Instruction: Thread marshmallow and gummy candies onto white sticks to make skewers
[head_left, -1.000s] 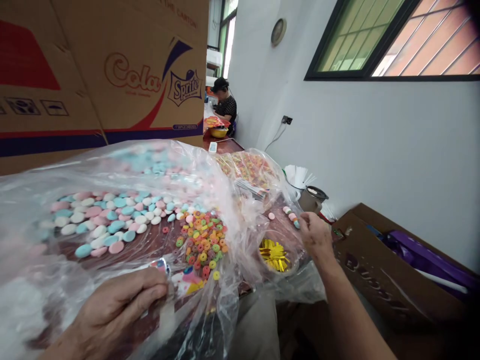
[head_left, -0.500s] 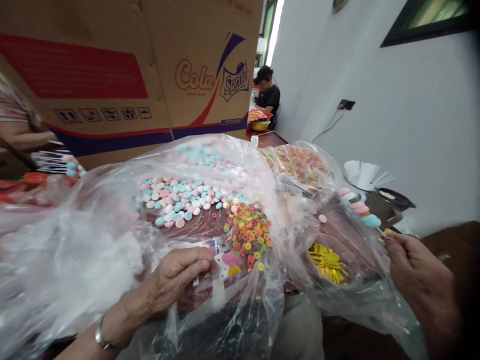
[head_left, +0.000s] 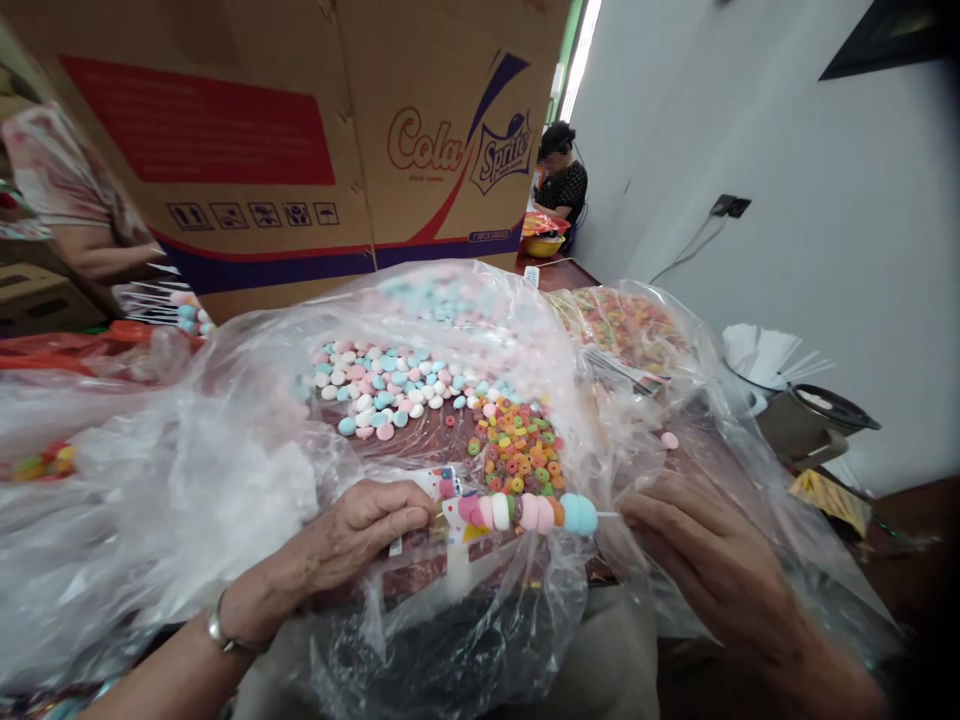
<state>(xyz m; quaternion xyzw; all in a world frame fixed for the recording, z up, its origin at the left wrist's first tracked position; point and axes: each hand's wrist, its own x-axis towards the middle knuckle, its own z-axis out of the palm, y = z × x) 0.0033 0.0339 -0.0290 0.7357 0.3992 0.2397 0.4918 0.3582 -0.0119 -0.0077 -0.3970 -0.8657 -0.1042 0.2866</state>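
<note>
My left hand (head_left: 364, 540) pinches the edge of a small clear bag (head_left: 453, 522) printed with colourful dots. In my right hand (head_left: 705, 550) is the thin white stick of a candy skewer (head_left: 534, 513), strung with pink, white, orange and blue pieces. The skewer lies level between my hands, its far end beside the printed bag; whether it is inside I cannot tell. Just behind are fruit-coloured gummy rings (head_left: 525, 450). To their left spread pastel candy discs (head_left: 382, 385) on clear plastic sheeting.
A large cardboard box (head_left: 255, 230) stands at the back. White sticks (head_left: 772, 355) and a dark mug-like container (head_left: 817, 425) are at the right. Crumpled plastic (head_left: 240, 500) covers the left. One person (head_left: 562, 185) sits far back; another person's arm (head_left: 105, 250) shows at left.
My right hand has brought the skewer from the far right to the middle, up to the printed bag. My left hand stays at the bag. The view has shifted slightly left.
</note>
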